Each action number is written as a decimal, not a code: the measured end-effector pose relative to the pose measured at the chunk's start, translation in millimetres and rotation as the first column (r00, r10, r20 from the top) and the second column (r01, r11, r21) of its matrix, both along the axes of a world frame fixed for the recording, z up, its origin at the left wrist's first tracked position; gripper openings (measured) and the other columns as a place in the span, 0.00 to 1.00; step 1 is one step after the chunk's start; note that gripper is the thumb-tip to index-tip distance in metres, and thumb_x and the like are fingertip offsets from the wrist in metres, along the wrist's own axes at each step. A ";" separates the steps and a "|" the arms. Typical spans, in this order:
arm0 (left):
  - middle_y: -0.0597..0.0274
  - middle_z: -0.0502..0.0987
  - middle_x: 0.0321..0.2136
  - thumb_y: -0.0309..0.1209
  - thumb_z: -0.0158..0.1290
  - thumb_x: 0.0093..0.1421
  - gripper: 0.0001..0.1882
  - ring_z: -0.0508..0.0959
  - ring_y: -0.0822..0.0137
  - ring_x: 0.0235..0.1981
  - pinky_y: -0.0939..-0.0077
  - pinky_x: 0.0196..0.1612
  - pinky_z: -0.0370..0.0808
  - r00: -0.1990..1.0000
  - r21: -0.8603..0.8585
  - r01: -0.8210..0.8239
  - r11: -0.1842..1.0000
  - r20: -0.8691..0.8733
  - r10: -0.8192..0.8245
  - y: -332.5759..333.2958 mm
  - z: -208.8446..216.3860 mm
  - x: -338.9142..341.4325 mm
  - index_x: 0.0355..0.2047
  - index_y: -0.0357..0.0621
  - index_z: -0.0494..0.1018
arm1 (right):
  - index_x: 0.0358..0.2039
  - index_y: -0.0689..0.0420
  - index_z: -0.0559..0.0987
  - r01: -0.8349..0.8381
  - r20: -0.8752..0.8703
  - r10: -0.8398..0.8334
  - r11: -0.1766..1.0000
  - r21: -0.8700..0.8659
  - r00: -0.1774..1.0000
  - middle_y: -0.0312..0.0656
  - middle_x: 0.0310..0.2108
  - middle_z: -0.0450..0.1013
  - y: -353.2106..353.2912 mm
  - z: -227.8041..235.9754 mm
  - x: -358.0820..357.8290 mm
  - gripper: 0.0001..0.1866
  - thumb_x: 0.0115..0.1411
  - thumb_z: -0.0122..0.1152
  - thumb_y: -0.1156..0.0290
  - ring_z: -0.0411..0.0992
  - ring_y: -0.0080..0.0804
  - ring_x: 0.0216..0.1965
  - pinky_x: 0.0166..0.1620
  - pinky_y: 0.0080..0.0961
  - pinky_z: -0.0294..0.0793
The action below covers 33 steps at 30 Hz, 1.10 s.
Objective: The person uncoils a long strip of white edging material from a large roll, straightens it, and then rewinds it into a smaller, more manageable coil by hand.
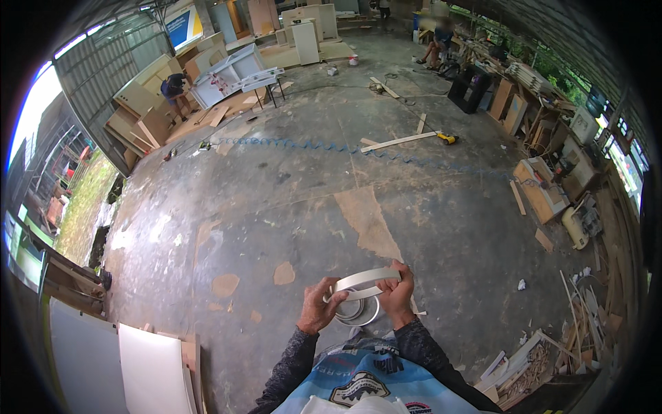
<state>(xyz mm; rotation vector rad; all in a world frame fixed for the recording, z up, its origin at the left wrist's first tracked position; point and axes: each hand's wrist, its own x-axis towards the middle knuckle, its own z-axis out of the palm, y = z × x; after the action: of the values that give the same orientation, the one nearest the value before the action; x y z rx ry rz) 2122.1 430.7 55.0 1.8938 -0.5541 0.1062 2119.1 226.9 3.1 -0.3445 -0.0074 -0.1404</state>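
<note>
A looped white strip (365, 277), flat like edge banding, is stretched between my two hands in front of my body. My left hand (318, 306) pinches its left end, thumb and fingers closed. At the right end, my right hand (398, 292) has its fingers wrapped round the strip. Just below and between the hands show round white coils (358, 312); whether they hang from the strip or lie lower down, I cannot tell.
A blue coiled air hose (324, 145) crosses the concrete floor ahead, near wooden strips and a yellow power tool (447, 139). White panels (153, 366) stand at lower left; wood scraps (534, 366) lie at lower right. One person (175, 90) bends by cabinets at far left; another (441, 41) sits at far right.
</note>
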 end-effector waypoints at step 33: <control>0.50 0.78 0.30 0.33 0.60 0.59 0.14 0.79 0.53 0.27 0.64 0.29 0.73 0.999 0.134 0.032 0.991 -0.028 -0.028 -19.6 13.2 -19.3 0.41 0.38 0.75 | 0.23 0.59 0.72 0.388 0.333 -0.417 0.053 -0.920 0.846 0.39 0.18 0.67 8.5 -25.3 0.4 0.10 0.60 0.57 0.71 0.61 0.30 0.20 0.28 0.28 0.64</control>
<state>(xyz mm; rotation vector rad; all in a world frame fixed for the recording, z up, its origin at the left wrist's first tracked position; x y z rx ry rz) 2102.8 411.0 68.2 2.0136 -0.5840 0.0251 2119.5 235.4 -22.2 -1.7365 0.0280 -0.7436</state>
